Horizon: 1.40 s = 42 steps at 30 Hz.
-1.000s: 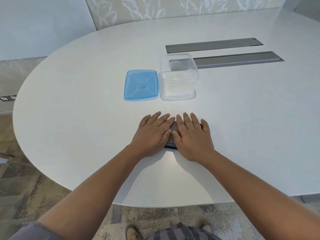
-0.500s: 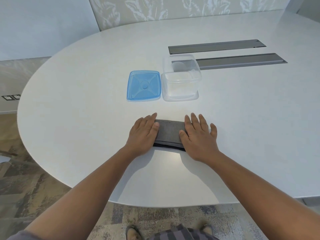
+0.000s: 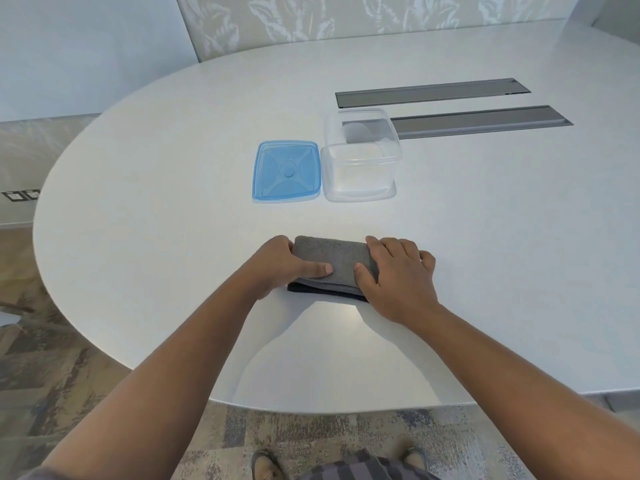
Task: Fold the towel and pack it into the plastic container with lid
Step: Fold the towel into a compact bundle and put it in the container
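White and broad, the rounded table (image 3: 145,216) filled the view, with a pale leaf-patterned wall panel (image 3: 346,19) behind it and mottled carpet (image 3: 62,368) below its near edge. Near the person, the grey towel (image 3: 337,259) lay folded into a compact stack on the tabletop, its layers showing darker along the near edge. And both hands were on it! The left hand (image 3: 280,266) gripped the towel's left end, thumb laid across the top and fingers curled round the far-left corner. The right hand (image 3: 398,278) clamped the right end, thumb pressed on the top face, fingers bent over the far-right side. A strip of bare cloth showed between the two thumbs, so the hands were apart, one at each end. Farther out, well apart from the towel, sat the clear plastic container (image 3: 360,157), open-topped and upright. Just beside it on the left lay the blue lid (image 3: 286,171), flat on the table, its edge close to the container's wall; whether they touched could not be told. Two long grey slots (image 3: 433,92) were set into the surface beyond, the nearer one (image 3: 481,121) running behind the container. Shoes (image 3: 265,465) peeked in at the bottom edge.
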Each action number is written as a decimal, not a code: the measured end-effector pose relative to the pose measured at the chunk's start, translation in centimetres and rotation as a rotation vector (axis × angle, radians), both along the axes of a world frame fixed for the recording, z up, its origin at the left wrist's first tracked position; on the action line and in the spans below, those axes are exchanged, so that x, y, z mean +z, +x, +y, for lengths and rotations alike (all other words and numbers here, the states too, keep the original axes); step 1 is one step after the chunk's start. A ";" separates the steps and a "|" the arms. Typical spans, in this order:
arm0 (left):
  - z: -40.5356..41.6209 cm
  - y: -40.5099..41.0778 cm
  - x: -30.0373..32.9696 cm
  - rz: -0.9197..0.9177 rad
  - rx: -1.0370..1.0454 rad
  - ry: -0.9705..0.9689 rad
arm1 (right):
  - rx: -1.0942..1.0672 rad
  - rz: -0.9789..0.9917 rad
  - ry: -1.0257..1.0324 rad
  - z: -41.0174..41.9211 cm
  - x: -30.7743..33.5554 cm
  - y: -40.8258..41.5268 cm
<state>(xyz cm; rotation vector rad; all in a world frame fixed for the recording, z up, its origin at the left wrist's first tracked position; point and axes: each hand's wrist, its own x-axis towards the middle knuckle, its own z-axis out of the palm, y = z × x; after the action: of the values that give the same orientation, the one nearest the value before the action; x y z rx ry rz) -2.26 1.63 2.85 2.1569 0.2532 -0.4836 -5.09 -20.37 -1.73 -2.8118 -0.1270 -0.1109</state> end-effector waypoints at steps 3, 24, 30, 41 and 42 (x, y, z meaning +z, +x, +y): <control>-0.1 -0.5 0.0 0.004 -0.014 -0.054 | -0.002 0.001 0.014 0.1 0.0 0.1; -1.8 4.4 7.4 -0.089 -0.041 -0.454 | 0.253 -0.104 0.157 2.6 4.8 2.2; -2.1 7.2 9.9 -0.285 -0.018 -0.499 | 0.185 0.026 0.666 1.5 8.9 4.8; -4.1 14.9 7.8 -0.176 0.100 -0.779 | 0.054 0.160 1.320 0.2 11.4 12.9; -4.3 15.6 7.7 -0.152 0.117 -0.813 | 0.050 0.185 1.378 0.0 11.5 13.7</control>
<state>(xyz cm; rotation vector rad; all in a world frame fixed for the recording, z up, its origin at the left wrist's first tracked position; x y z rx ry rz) 13.37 -2.70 10.50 1.3653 0.0718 -0.2806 8.57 -20.32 9.80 -1.4310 -0.0399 0.0647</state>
